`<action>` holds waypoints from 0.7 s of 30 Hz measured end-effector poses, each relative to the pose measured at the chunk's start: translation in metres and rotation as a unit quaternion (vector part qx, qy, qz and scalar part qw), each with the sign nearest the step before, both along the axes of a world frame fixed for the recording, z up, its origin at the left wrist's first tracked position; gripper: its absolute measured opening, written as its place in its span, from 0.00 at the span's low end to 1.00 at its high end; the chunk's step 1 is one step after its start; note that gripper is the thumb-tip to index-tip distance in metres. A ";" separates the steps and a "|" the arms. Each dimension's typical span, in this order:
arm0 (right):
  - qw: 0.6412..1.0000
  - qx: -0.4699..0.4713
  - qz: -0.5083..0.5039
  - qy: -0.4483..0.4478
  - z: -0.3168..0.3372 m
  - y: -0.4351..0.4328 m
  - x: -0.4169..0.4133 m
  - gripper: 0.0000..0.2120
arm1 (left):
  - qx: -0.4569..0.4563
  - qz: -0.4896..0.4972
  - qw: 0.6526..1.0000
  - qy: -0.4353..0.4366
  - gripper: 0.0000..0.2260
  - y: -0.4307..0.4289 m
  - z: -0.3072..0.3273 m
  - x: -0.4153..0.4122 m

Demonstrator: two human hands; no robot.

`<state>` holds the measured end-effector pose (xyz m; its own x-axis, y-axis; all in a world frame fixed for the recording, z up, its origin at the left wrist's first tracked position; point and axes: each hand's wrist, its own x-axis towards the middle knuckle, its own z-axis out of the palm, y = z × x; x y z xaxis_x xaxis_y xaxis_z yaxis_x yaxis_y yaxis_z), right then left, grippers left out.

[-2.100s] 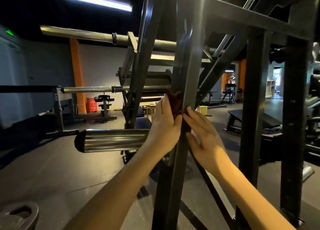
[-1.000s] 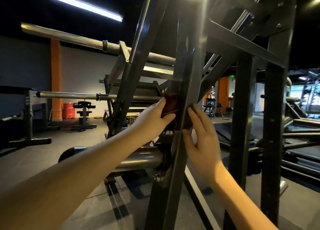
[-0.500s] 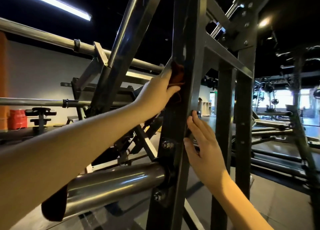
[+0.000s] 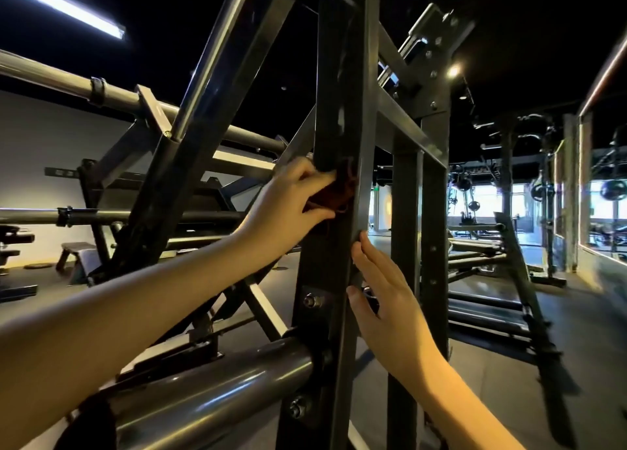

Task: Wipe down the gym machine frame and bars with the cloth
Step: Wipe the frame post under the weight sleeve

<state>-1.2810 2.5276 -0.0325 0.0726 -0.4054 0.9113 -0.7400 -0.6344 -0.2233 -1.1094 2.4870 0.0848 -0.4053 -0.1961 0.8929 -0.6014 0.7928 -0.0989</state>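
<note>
Reddish-brown cloth (image 4: 334,192), gripped by the left hand (image 4: 291,202) with curled fingers, is rubbing the upright post (image 4: 342,110) while the straight-fingered right hand (image 4: 386,300) is bracing its right edge lower down; sliding onto unwiped steel probably comes next.

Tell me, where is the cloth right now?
In the head view, the cloth sits centre frame, gripped by the left hand against the dark upright post.

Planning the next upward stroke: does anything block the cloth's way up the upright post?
Nothing visible does. Above the reddish-brown cloth gripped by the left hand, the dark steel upright post runs bare to the picture's top; the bolts sit lower, beside the right hand.
</note>
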 end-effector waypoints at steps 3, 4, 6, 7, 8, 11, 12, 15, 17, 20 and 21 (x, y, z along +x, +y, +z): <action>1.000 -0.017 0.014 -0.015 0.000 -0.001 0.003 0.29 | -0.021 -0.025 0.996 -0.081 0.25 0.007 -0.013 0.011; 1.000 -0.020 0.012 -0.017 -0.001 -0.002 0.004 0.29 | -0.016 -0.028 0.996 -0.078 0.25 0.008 -0.010 0.011; 1.000 -0.011 0.003 -0.017 -0.001 -0.001 0.003 0.28 | 0.017 -0.029 0.999 -0.023 0.26 0.008 0.006 0.004; 1.000 0.001 0.002 -0.011 0.000 0.000 0.002 0.29 | 0.036 -0.025 0.999 0.018 0.26 0.007 0.014 0.000; 1.000 0.014 0.002 -0.004 0.001 0.001 0.002 0.30 | 0.044 -0.020 0.997 0.055 0.25 0.007 0.021 -0.004; 1.000 0.023 0.005 0.002 0.001 0.002 0.000 0.30 | 0.029 -0.013 0.997 0.077 0.20 0.008 0.017 -0.006; 1.000 0.020 0.013 -0.008 0.000 0.002 0.001 0.30 | 0.030 -0.012 0.998 0.048 0.20 0.010 0.006 -0.002; 0.999 0.004 0.040 -0.032 -0.003 -0.001 0.005 0.28 | 0.020 -0.019 0.997 -0.072 0.18 0.018 -0.029 0.014; 0.998 0.001 0.042 -0.044 -0.005 -0.003 0.008 0.27 | 0.028 -0.019 0.993 -0.109 0.17 0.017 -0.035 0.019; 0.997 0.006 0.039 -0.061 -0.005 -0.003 0.010 0.28 | 0.057 -0.001 0.998 -0.040 0.18 0.013 -0.006 0.011; 0.998 0.010 0.036 -0.059 -0.005 -0.003 0.009 0.29 | 0.068 0.010 0.998 0.005 0.18 0.011 0.006 0.008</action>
<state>-1.2716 2.5246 -0.0371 -0.0061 -0.4219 0.9066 -0.6607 -0.6789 -0.3203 -1.1017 2.4984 0.0905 -0.3913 -0.3236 0.8615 -0.6184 0.7858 0.0143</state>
